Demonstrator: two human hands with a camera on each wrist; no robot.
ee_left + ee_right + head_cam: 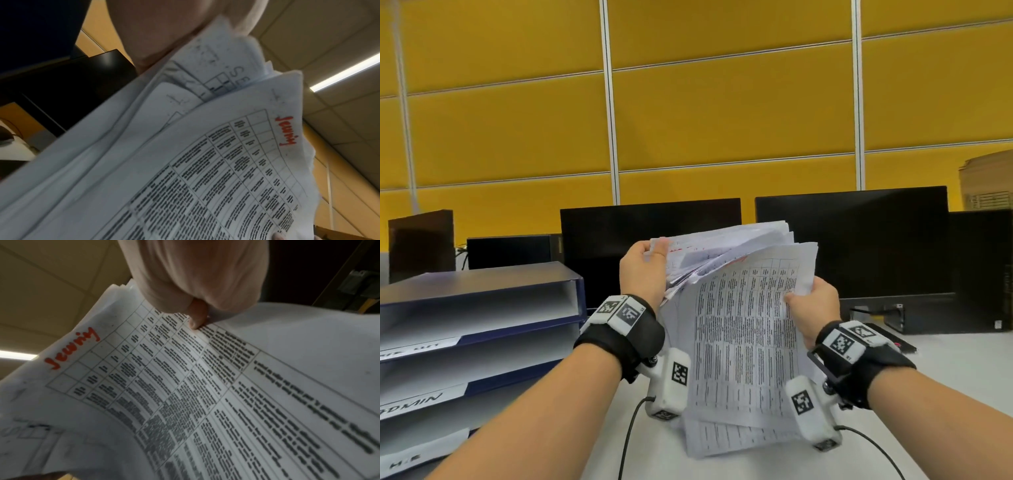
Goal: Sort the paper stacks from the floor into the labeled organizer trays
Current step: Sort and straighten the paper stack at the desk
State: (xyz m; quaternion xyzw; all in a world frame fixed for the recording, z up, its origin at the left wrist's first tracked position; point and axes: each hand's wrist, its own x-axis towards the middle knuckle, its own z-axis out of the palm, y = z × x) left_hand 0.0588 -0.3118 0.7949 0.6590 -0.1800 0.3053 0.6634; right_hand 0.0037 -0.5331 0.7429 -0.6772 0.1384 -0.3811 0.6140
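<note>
You hold the stack (736, 325) upright over the desk (945, 377), dead centre in the head view, its bottom edge resting on or just above the desktop; which, the pictures don't settle. Your left hand (642, 270) grips the rear bundle at its upper left corner, thumb over the front. Your right hand (813, 308) pinches the front sheet (743, 342) at its right edge, thumb (198, 318) pressed on the printed table.

The stack's long axis runs from 12 to 6 o'clock, top leaning away towards the monitors (852, 240). The front sheet peels off towards 3 o'clock. A red handwritten word (286, 131) sits near its top corner, too scrawled to read surely.

Judge this as light, limp paper: loose sheets, fanned and uneven at the top, likely to slide past each other. Held by one corner the bundle will probably sag and spill. Take it across the short edges or support it underneath, and square it on the desk first.

The trays (482, 318) stand at 9 o'clock, mouths facing you. One label (412, 406) seems to read ADMIN.
</note>
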